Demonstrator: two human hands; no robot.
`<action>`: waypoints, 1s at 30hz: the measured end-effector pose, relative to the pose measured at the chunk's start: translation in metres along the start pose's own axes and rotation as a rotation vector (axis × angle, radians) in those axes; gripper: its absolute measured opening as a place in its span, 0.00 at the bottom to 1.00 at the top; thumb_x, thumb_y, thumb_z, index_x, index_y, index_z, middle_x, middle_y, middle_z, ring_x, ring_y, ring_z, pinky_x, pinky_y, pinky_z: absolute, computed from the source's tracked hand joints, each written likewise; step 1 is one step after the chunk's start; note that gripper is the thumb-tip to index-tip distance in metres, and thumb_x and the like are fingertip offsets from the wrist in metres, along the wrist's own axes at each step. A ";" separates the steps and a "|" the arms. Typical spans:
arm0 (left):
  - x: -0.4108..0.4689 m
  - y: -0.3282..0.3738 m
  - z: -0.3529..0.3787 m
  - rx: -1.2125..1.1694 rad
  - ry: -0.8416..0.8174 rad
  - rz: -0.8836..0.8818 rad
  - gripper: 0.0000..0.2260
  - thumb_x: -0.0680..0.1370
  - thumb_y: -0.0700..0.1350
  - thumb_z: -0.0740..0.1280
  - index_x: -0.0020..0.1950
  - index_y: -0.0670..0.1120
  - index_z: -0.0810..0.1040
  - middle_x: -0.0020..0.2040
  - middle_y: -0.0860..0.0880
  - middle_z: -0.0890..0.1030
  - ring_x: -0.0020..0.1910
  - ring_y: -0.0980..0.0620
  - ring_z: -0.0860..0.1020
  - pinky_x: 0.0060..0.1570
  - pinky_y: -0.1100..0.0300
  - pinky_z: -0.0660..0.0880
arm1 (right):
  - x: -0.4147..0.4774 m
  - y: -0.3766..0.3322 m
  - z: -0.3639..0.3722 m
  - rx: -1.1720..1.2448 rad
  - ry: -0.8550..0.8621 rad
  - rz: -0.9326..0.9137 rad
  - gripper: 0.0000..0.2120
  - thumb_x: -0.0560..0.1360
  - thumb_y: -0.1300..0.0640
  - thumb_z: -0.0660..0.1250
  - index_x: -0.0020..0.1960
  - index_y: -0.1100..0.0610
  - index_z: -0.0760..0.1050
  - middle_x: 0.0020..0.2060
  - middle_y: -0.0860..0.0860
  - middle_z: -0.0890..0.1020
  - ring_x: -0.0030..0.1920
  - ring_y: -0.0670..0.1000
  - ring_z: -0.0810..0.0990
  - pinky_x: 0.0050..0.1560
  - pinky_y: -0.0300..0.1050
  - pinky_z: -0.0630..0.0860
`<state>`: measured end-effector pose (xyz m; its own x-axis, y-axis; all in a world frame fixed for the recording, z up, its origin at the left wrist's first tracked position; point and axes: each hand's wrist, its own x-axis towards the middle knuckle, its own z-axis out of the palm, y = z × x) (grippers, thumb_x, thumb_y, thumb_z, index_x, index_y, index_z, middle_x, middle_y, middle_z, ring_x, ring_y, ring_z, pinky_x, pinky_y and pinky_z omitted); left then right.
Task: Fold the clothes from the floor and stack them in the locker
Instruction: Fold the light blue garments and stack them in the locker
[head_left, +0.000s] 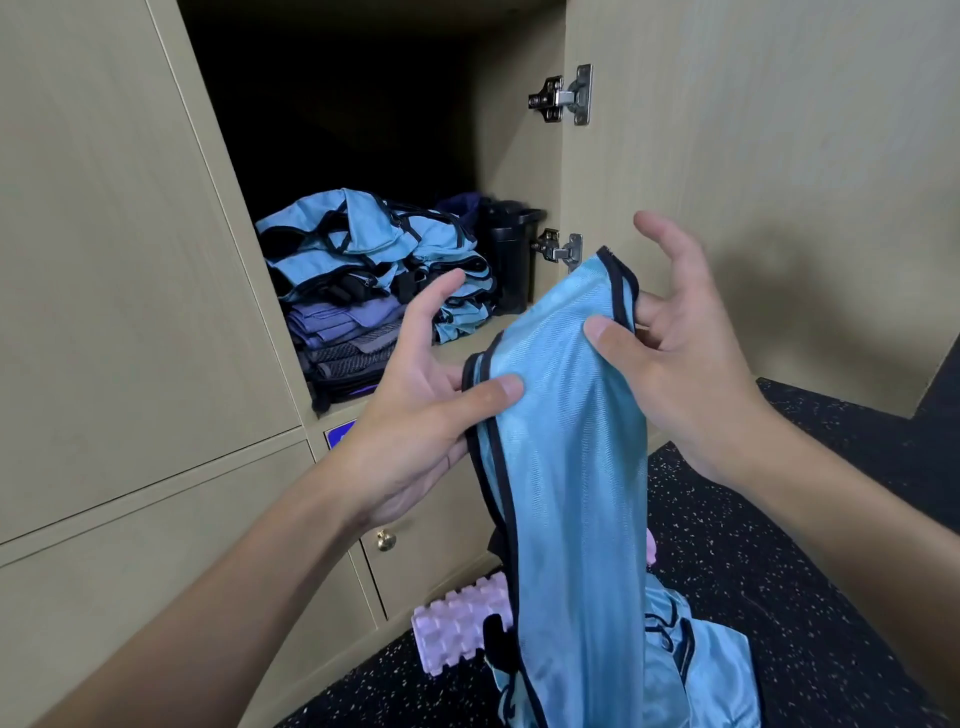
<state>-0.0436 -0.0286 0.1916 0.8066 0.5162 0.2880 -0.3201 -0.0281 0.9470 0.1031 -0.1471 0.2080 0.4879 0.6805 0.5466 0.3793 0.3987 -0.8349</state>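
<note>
Head view is showing the left hand (415, 400) pinching the dark-trimmed edge of a light blue vest (571, 467) under its thumb, the other fingers spreading loosely. The right hand (680, 358) is pinching the vest's top corner the same way, with its index finger lifting free. The vest is hanging unfolded in front of the locker (519, 156), its lower end trailing toward the floor (805, 545) at the locker's foot.

The fabric is looking thin and slick, and each hand is gripping it with little more than a thumb, so it is likely to slide loose during folding in the air. The trailing end is dangling among more blue clothes (711, 670) lying on the floor in front of the locker, and the trims may tangle and drag a second piece up. The vest's top corner is sitting just in front of the lower hinge (561, 249) on the locker's right edge, where the trim may catch.

Inside the locker, the stack of folded clothes (363, 270) is looking uneven, with blue pieces puffing up over flatter purple and grey ones. Another vest pushed on top may be tipping it over the locker's front lip. A black container (506, 254) is standing inside the locker just right of the stack, narrowing the room there.

The locker's door (779, 156) is standing open to the right. A pink foam roller (457, 623) is lying on the floor against the locker's base, underfoot for anyone stepping closer.
</note>
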 end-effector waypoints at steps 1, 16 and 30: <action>0.001 0.001 0.000 -0.018 0.027 0.018 0.37 0.77 0.30 0.65 0.75 0.63 0.60 0.52 0.37 0.84 0.48 0.46 0.84 0.45 0.56 0.82 | 0.000 0.001 -0.002 0.018 -0.013 0.016 0.33 0.79 0.68 0.65 0.70 0.38 0.56 0.49 0.54 0.86 0.49 0.57 0.85 0.55 0.58 0.81; -0.004 -0.013 0.009 -0.043 0.152 -0.044 0.48 0.73 0.28 0.70 0.77 0.67 0.53 0.55 0.47 0.85 0.55 0.47 0.84 0.50 0.53 0.82 | 0.003 0.017 0.006 -0.043 0.003 0.043 0.43 0.66 0.58 0.75 0.70 0.30 0.59 0.68 0.56 0.74 0.55 0.60 0.81 0.58 0.59 0.79; -0.002 -0.013 0.007 0.028 0.151 -0.105 0.40 0.71 0.29 0.74 0.73 0.62 0.65 0.61 0.38 0.80 0.57 0.42 0.83 0.58 0.45 0.80 | -0.001 0.018 0.004 -0.049 -0.130 0.105 0.45 0.71 0.73 0.71 0.73 0.36 0.58 0.47 0.52 0.84 0.47 0.55 0.85 0.56 0.60 0.81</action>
<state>-0.0376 -0.0356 0.1792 0.7501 0.6405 0.1648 -0.2227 0.0099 0.9748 0.1061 -0.1386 0.1922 0.4220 0.7920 0.4413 0.3710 0.2933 -0.8811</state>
